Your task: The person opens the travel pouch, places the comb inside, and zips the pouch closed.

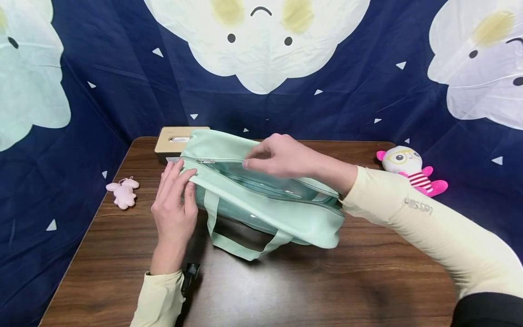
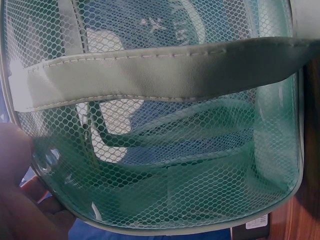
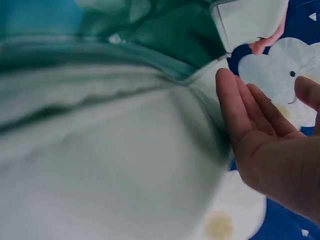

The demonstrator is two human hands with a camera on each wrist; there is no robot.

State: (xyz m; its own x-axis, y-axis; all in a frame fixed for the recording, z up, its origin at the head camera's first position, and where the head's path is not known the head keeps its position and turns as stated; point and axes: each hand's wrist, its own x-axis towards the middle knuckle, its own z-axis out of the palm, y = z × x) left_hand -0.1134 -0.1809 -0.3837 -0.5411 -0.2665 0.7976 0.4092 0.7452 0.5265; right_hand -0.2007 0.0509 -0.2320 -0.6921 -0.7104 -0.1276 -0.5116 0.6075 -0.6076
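Observation:
A mint-green handbag with mesh sides stands on the table, its top zipper undone and the opening parted. My left hand grips the bag's left end; in the left wrist view, part of this hand shows at the bag's edge, some fingers behind it. Over the opening is my right hand, near the far rim. The right wrist view shows that hand with fingers extended against the bag's edge and thumb apart. A zipper pull lies near the left end. One strap handle hangs toward me.
Behind the bag's left end stands a box with a wooden lid. A small pink plush lies at the table's left; a plush doll in red stripes sits at the right. Dark blue cloth surrounds the wooden table.

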